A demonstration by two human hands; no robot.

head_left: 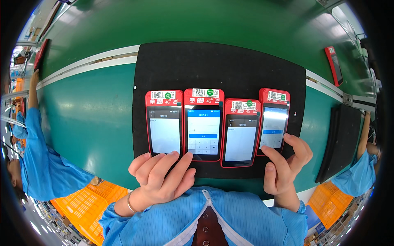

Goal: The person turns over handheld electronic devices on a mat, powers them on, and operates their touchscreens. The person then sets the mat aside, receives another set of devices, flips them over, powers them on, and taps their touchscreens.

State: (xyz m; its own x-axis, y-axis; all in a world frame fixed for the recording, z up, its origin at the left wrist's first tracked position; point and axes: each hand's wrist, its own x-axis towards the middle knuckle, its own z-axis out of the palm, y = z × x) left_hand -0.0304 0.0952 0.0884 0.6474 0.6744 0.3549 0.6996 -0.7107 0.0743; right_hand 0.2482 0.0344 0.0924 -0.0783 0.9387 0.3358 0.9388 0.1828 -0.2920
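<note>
Red handheld terminals (204, 125) stand at the heart of this scene, four side by side in the middle of the frame, all lit. The green workbench (92, 98) spreads widest beneath everything, and on it a black mat (217, 61) carries the row. The left hand (162, 176), at lower centre-left, grips nothing: its fingers are curled and slightly apart, the index fingertip at the lower-left corner of the second terminal's screen, the next one at the bottom edge of the first terminal (165, 133). The right hand (287, 166), at lower centre-right, is also loosely open, index finger over the lower left of the fourth terminal (274, 117), another finger at its right edge; actual contact is hard to tell. As for progress, the first terminal and the third terminal (240, 137) show matching dark-headed, mostly blank pages, so they seem to be at one stage. The second and fourth show blue-button entry pages; the second's fields hold some characters, so entry there looks begun but unfinished. The fourth's fields are too faint to judge.
</note>
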